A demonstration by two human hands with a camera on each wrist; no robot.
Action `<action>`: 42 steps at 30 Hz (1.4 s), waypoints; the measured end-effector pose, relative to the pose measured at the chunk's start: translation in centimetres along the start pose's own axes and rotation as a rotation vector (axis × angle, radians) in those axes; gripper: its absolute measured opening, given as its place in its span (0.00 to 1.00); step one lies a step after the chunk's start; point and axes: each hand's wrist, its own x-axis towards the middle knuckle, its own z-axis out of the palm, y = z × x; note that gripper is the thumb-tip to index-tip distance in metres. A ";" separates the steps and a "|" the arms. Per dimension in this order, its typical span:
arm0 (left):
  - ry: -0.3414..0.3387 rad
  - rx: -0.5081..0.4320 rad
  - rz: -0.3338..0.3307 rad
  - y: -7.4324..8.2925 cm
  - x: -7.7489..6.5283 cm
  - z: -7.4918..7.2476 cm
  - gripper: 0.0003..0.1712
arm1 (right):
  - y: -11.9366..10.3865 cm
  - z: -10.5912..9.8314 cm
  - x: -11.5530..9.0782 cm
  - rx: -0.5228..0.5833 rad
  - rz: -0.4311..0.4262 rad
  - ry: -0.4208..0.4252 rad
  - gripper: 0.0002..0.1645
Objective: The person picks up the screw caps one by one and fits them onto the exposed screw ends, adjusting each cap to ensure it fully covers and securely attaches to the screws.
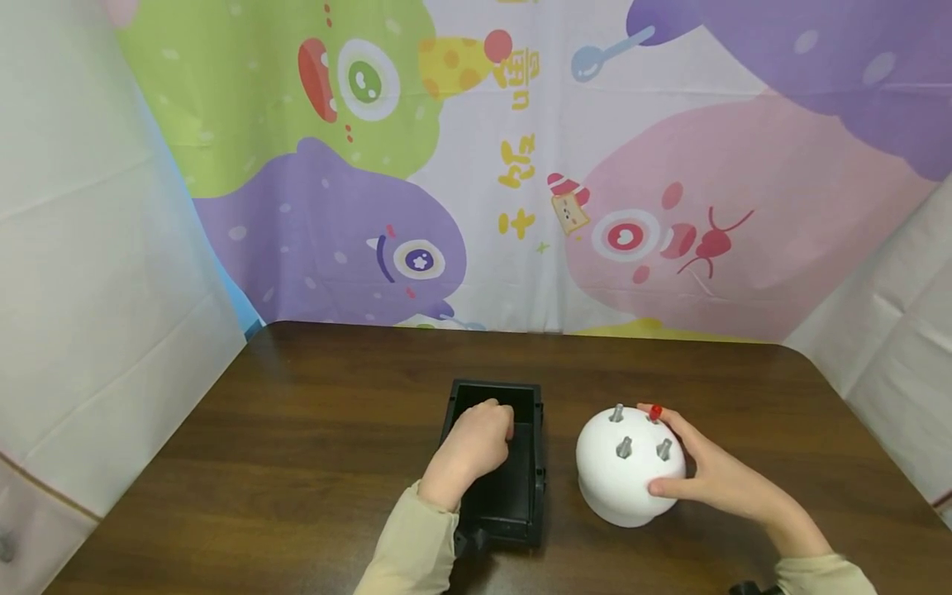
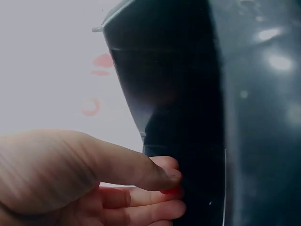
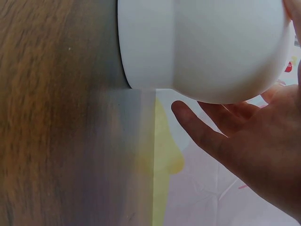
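Left hand (image 1: 476, 438): fingers pinching a small red piece (image 2: 173, 190) over the interior of the black bin (image 1: 513, 496) | Right hand (image 1: 702, 471): thumb and fingers gripping the white dome (image 1: 613, 487) | Dome: upright on the worktop (image 1: 297, 463), right of bin, bearing grey bolts (image 1: 625, 448) and one red cap (image 1: 655, 412) near right fingers

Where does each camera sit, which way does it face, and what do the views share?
Head: worn on the head, facing forward and down over the table, black bin and white dome; left hand, right hand and sleeves show.
Left wrist: on that wrist, facing the bin; only the left hand shows, pinching a red thing.
Right wrist: on that wrist, facing across the table at the dome's side; only the right hand shows.
Head shares the bin with left wrist, the dome with right wrist.
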 end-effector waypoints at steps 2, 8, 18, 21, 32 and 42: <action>0.003 -0.002 0.008 -0.1 -0.1 -0.1 0.06 | 0.0 0.0 0.0 0.001 0.002 0.000 0.50; -0.029 -0.029 -0.010 0.0 -0.1 -0.8 0.06 | -0.1 -0.1 0.0 0.000 0.011 0.002 0.50; 0.036 0.016 0.028 0.1 -0.1 -1.0 0.04 | -0.1 -0.1 -0.1 0.007 0.009 -0.001 0.49; 0.069 0.026 0.044 0.2 -0.1 -0.9 0.04 | -0.1 -0.1 -0.1 0.008 0.012 -0.003 0.49; 0.149 0.029 0.078 0.5 -0.3 -1.4 0.04 | -0.2 -0.1 0.1 0.004 0.005 -0.003 0.50; 0.191 0.016 0.087 1.1 -0.5 -1.8 0.03 | -0.2 0.0 0.0 0.010 0.014 -0.012 0.49</action>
